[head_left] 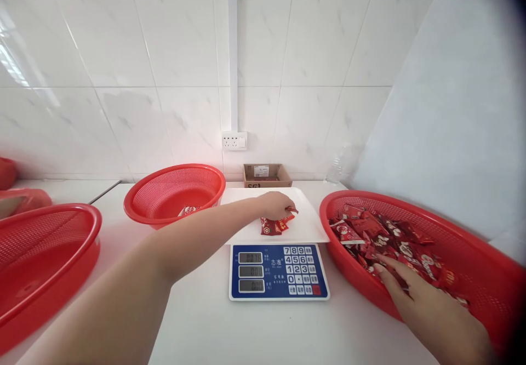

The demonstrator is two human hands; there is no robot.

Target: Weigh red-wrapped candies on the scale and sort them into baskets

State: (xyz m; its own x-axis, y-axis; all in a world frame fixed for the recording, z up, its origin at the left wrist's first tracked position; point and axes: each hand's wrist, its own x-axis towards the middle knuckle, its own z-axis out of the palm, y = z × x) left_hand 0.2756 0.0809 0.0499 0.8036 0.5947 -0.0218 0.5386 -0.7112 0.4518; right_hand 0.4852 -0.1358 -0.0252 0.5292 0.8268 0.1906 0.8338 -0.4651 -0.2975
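From where I stand, the left hand (276, 206) has its fingertips pinched on a small red packet (293, 210); just beneath that grip, more red packets (271, 227) lie on the white scale pan (303, 228). Off to its right, the right hand (431, 302) touches wrapped packets (405, 249) in a red basket (349, 274), thumb and fingers partly curled; whether they grip one, I can't tell.

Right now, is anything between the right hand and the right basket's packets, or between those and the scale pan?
Nothing visible separates the right hand from the packets; between them and the pan stands the basket's left rim. The left hand overhangs the pan.
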